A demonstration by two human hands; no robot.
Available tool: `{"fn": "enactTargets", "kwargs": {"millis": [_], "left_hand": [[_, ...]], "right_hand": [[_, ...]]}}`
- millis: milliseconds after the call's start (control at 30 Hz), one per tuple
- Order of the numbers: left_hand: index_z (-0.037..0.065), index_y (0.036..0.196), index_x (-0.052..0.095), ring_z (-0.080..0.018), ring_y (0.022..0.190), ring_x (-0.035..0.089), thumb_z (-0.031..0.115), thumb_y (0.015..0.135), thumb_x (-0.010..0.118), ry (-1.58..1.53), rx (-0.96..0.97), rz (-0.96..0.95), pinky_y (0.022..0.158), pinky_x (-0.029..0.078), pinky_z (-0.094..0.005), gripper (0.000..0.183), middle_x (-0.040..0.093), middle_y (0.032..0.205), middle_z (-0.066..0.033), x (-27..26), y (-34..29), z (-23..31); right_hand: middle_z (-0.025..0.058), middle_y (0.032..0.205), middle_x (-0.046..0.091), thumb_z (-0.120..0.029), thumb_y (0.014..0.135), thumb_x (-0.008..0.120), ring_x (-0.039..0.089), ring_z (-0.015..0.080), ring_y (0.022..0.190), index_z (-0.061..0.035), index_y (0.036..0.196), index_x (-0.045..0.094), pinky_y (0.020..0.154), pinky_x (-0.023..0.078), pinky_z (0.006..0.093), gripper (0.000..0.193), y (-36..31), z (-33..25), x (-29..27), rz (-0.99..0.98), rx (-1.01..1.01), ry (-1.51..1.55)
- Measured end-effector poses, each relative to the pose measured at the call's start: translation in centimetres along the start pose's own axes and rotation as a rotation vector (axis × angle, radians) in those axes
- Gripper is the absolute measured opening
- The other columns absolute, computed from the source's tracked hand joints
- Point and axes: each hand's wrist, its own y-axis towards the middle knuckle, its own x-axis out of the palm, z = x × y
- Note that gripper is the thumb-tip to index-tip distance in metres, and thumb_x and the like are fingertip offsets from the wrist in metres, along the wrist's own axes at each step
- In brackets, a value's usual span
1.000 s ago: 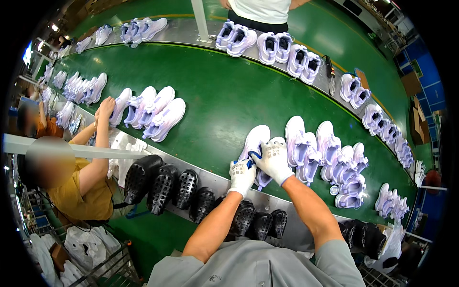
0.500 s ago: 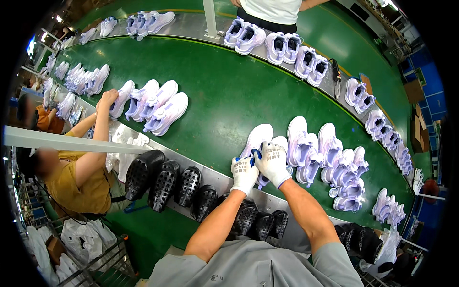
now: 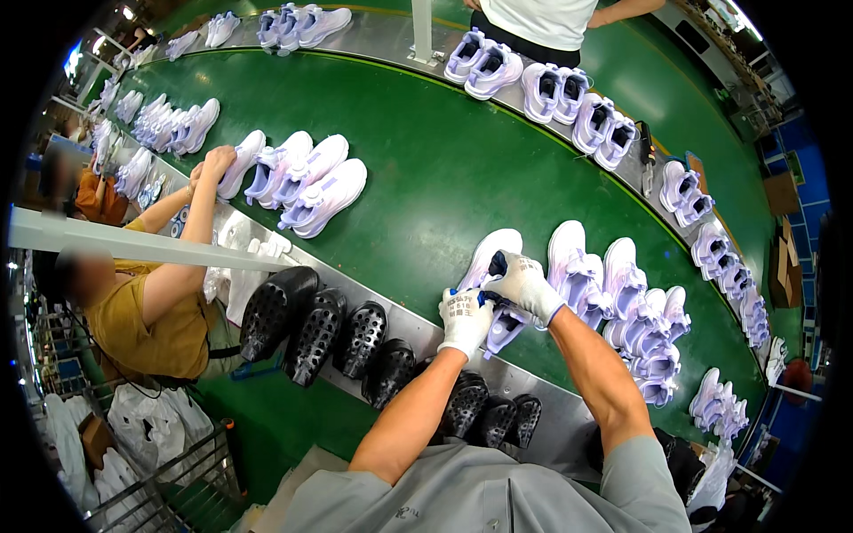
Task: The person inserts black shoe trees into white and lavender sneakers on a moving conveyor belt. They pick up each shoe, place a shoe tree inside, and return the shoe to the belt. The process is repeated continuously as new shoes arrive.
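A white and lavender sneaker (image 3: 494,252) stands toe away from me on the green belt, its opening mostly covered by my hands. My left hand (image 3: 466,322), in a white glove with blue fingertips, is closed on this sneaker's near part. Just above and to the right, my right hand (image 3: 528,289) in a matching glove has its fingers curled into a pinch over the same sneaker. Whatever lies between those fingertips is hidden. The lavender collar of a second sneaker (image 3: 506,330) shows below my right hand, and the rest of it is covered.
More sneakers (image 3: 569,253) crowd the belt at right, and others (image 3: 325,197) stand at left beside a co-worker's hand (image 3: 219,160). Black perforated shoe lasts (image 3: 362,338) line the metal ledge (image 3: 542,391) before me. A white bar (image 3: 151,242) crosses at left. Another person (image 3: 533,27) stands across the belt.
My right hand has lifted and turned a little away from my left, uncovering more of the second sneaker's collar. My left hand stays at the first sneaker. The whole view has shifted slightly.
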Motion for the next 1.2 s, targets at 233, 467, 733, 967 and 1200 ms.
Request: {"fn": "enactTargets", "kwargs": {"millis": [233, 467, 733, 967, 1200], "left_hand": [[0.010, 0.096, 0.074, -0.0349, 0.102, 0.060, 0.036, 0.090, 0.060, -0.064, 0.018, 0.042, 0.098, 0.040, -0.0463, 0.031, 0.072, 0.105, -0.0124, 0.5, 0.6, -1.7], [0.008, 0.093, 0.073, -0.0327, 0.097, 0.064, 0.036, 0.091, 0.059, -0.054, 0.087, 0.066, 0.097, 0.039, -0.0448, 0.031, 0.071, 0.103, -0.0144, 0.7, 1.1, -2.9], [0.008, 0.098, 0.074, -0.0328, 0.100, 0.064, 0.037, 0.091, 0.060, -0.073, 0.066, 0.028, 0.098, 0.039, -0.0440, 0.032, 0.071, 0.106, -0.0143, -0.5, 1.5, -3.0], [0.008, 0.096, 0.074, -0.0327, 0.102, 0.063, 0.037, 0.091, 0.060, -0.065, 0.058, 0.036, 0.098, 0.039, -0.0441, 0.032, 0.071, 0.105, -0.0135, -0.5, 1.8, -3.4], [0.008, 0.096, 0.074, -0.0323, 0.102, 0.064, 0.034, 0.090, 0.061, -0.087, 0.066, 0.033, 0.098, 0.039, -0.0441, 0.030, 0.071, 0.105, -0.0133, -0.9, 1.9, -3.8]], "right_hand": [[0.0198, 0.113, 0.065, -0.032, 0.080, 0.072, 0.060, 0.0365, 0.111, -0.0059, 0.126, 0.063, 0.099, 0.047, 0.0453, 0.054, -0.3, 3.8, 1.6, 0.292, -0.465, -0.197], [0.0177, 0.113, 0.064, -0.036, 0.080, 0.074, 0.059, 0.0362, 0.109, -0.0031, 0.124, 0.063, 0.099, 0.046, 0.0461, 0.056, -2.4, 2.3, 1.4, 0.326, -0.254, -0.377], [0.0145, 0.123, 0.063, -0.030, 0.084, 0.068, 0.057, 0.0332, 0.119, -0.0122, 0.131, 0.062, 0.105, 0.038, 0.0460, 0.051, -0.9, 2.6, 3.2, 0.374, -0.372, -0.235], [0.0179, 0.121, 0.065, -0.031, 0.085, 0.067, 0.058, 0.0345, 0.119, -0.0033, 0.129, 0.061, 0.103, 0.041, 0.0467, 0.052, 0.0, 2.9, 2.8, 0.366, -0.424, -0.274], [0.0158, 0.112, 0.068, -0.035, 0.086, 0.068, 0.062, 0.0330, 0.111, -0.0059, 0.121, 0.065, 0.098, 0.043, 0.0463, 0.046, -0.4, 1.8, 3.1, 0.424, -0.375, -0.301]]}}
